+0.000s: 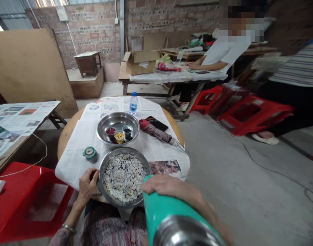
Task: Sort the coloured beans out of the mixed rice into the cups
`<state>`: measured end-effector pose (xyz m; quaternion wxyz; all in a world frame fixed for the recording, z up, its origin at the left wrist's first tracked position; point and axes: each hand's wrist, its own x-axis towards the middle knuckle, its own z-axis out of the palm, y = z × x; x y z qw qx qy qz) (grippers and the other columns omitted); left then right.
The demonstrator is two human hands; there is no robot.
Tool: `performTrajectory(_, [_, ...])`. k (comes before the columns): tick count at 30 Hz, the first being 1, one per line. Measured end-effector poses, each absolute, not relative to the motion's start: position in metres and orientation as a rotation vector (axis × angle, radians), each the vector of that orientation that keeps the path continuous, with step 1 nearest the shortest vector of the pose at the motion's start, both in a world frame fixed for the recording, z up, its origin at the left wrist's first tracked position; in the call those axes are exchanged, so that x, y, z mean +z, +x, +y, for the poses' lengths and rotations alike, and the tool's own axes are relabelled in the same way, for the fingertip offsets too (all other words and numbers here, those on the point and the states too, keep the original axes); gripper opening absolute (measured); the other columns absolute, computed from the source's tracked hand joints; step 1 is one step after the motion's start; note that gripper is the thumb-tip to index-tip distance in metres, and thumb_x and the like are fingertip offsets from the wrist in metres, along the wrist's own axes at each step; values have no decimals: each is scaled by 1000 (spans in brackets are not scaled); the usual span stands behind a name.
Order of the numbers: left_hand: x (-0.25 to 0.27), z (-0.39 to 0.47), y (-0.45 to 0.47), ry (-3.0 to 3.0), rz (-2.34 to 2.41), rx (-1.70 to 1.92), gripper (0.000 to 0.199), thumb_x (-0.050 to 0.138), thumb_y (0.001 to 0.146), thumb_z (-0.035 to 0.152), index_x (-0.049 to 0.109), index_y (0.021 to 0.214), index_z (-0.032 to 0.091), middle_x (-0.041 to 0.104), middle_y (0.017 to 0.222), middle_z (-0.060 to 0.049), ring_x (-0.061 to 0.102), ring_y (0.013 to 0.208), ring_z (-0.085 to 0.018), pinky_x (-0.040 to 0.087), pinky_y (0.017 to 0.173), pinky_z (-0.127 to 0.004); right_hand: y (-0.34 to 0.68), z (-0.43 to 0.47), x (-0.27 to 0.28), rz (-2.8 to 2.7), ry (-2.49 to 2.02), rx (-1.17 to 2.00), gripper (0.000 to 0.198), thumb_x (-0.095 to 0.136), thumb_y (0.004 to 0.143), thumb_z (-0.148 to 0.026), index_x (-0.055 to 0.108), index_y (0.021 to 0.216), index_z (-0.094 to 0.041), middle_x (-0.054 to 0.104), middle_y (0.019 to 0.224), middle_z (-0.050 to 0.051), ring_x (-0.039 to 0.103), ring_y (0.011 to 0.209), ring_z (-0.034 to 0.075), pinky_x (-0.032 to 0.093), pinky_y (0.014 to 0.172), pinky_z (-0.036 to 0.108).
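Note:
My right hand (169,186) is wrapped over the top of a green thermos (169,208). The thermos lies tilted, its steel base end close to the camera and its far end at the right rim of a steel bowl. That bowl (104,193) holds white grains mixed with dark and yellow bits. At the bowl's left rim, my left hand (87,184) has its fingers curled against the edge. A round green thermos lid (89,152) rests on the newspaper left of the bowl. Whether anything flows from the thermos is hidden.
Behind stands a second steel bowl (101,127) with small cups of red, yellow and black beans. A water bottle (133,103), a folded umbrella (156,131) and a phone (158,123) share the round table (69,167). Red stools (15,205) flank it; two people are farther right.

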<state>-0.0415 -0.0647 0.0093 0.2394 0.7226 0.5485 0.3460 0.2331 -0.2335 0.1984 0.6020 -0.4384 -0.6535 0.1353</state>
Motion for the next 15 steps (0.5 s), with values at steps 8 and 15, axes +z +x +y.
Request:
performTrajectory(8, [7, -66, -43, 1983, 1469, 1006, 36, 57, 86, 54, 70, 84, 21, 74, 84, -5, 70, 79, -23, 56, 81, -34, 226, -212, 221, -1635, -885, 357, 19, 59, 89, -26, 72, 103, -30, 78, 84, 2, 76, 76, 22, 67, 76, 37])
performTrajectory(15, [7, -67, -43, 1957, 1477, 1004, 35, 56, 86, 54, 69, 84, 21, 74, 84, -5, 70, 80, -23, 55, 81, -35, 225, -211, 237, -1718, -889, 261, 17, 63, 88, -29, 73, 102, -30, 78, 90, 2, 76, 81, 22, 67, 77, 37])
